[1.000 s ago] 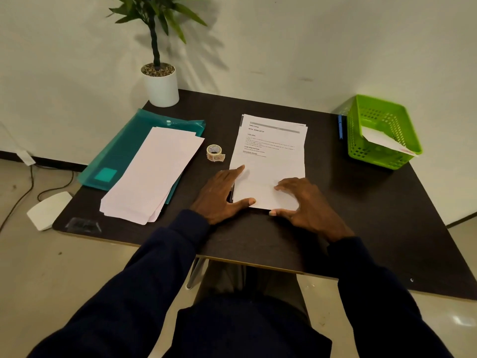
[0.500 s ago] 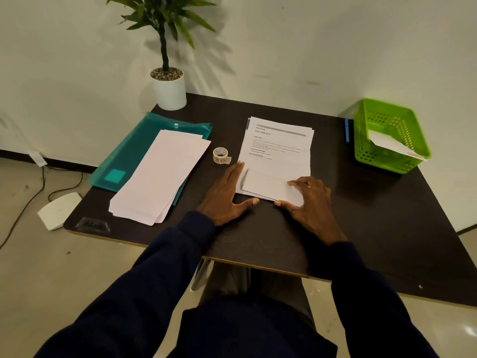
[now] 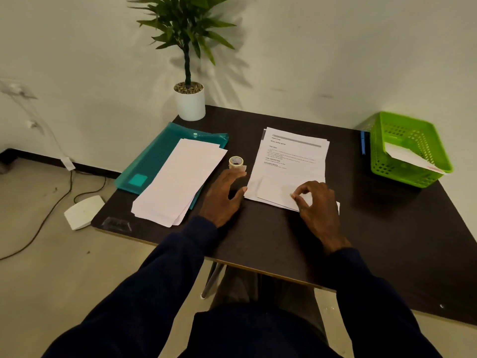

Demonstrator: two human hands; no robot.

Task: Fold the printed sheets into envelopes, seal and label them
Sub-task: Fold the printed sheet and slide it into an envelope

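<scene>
A stack of printed sheets [image 3: 293, 158] lies in the middle of the dark table [image 3: 271, 244]. The near end of the top sheet is folded up into a flap [image 3: 273, 189]. My right hand [image 3: 316, 205] sits on the flap's right end, fingers curled, thumb and forefinger pinching the paper. My left hand [image 3: 223, 196] rests flat on the table just left of the sheets, its thumb at the paper's left edge and its fingertips near a small tape roll [image 3: 236, 162]. A pile of white envelopes [image 3: 178, 182] lies to the left.
The envelopes partly cover a teal plastic folder [image 3: 152, 161]. A potted plant [image 3: 189, 102] stands at the back. At the right edge a green basket [image 3: 413, 130] holds one envelope [image 3: 410, 157], with a blue pen [image 3: 363, 143] beside it. A white device [image 3: 82, 211] lies on the floor.
The near end of the top sheet has been folded up. My right hand went from pressing flat to pinching the flap. My left hand slid left, off the paper.
</scene>
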